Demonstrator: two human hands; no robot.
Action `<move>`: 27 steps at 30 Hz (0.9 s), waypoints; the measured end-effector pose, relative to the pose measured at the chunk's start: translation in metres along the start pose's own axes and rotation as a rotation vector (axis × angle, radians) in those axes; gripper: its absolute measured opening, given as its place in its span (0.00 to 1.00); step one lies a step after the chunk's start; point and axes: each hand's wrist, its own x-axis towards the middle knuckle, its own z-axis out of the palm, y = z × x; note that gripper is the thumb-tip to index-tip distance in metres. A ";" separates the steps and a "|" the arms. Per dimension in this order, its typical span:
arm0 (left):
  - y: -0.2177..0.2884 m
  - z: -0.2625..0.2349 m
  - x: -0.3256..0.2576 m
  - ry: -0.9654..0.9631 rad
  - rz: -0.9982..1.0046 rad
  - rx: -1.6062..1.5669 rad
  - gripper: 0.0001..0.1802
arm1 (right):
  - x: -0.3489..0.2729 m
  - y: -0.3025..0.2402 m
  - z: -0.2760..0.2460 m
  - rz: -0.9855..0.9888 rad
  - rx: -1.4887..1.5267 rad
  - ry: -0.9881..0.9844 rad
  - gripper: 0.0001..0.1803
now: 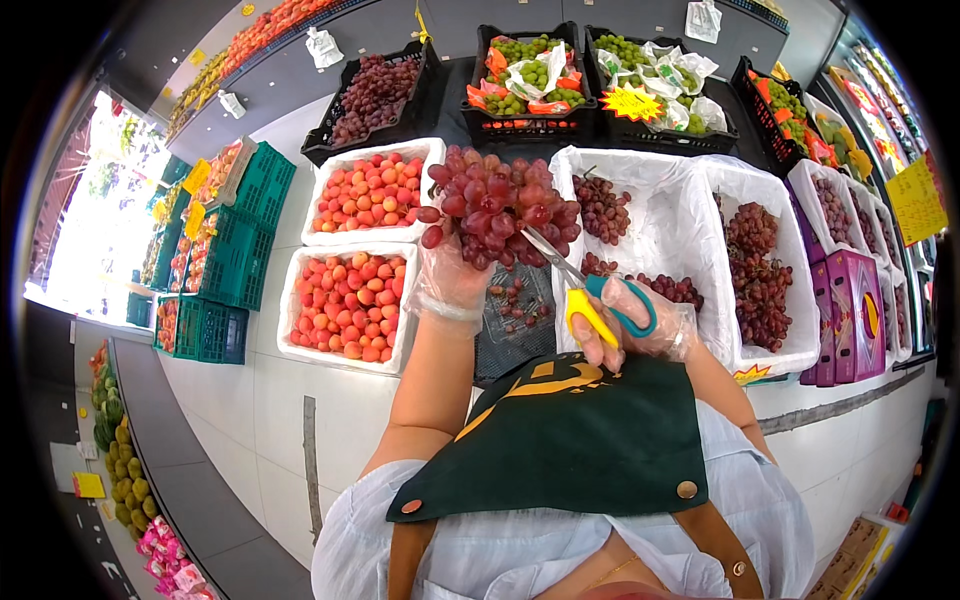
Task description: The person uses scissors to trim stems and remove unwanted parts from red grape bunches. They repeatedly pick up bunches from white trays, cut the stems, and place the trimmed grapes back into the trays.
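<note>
Red grapes [497, 205], one bunch, hang gripped in the gloved left hand [447, 272] above the white crates' near edge; the right hand [640, 318] works yellow-handled scissors [572, 283] into it. Trimming looks underway: loose grapes [517, 303] lie in the black tray [502, 350] below.

The left hand [447, 272], gloved in clear plastic, is raised with fingers curled upward in a grip, while the right hand [640, 325] (also gloved) sits lower, fingers hooked through handle loops.
</note>
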 end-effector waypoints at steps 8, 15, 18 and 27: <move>0.006 0.001 0.000 0.011 -0.002 -0.049 0.25 | -0.001 -0.003 0.010 0.017 -0.180 0.146 0.35; 0.008 0.008 -0.003 0.030 0.052 0.012 0.23 | -0.002 -0.007 0.010 0.033 -0.191 0.147 0.34; 0.010 0.005 -0.002 0.022 0.055 -0.014 0.23 | -0.004 -0.009 0.012 0.053 -0.181 0.140 0.34; 0.014 0.013 -0.006 0.065 0.053 -0.001 0.22 | -0.004 -0.015 0.023 0.030 -0.218 0.223 0.34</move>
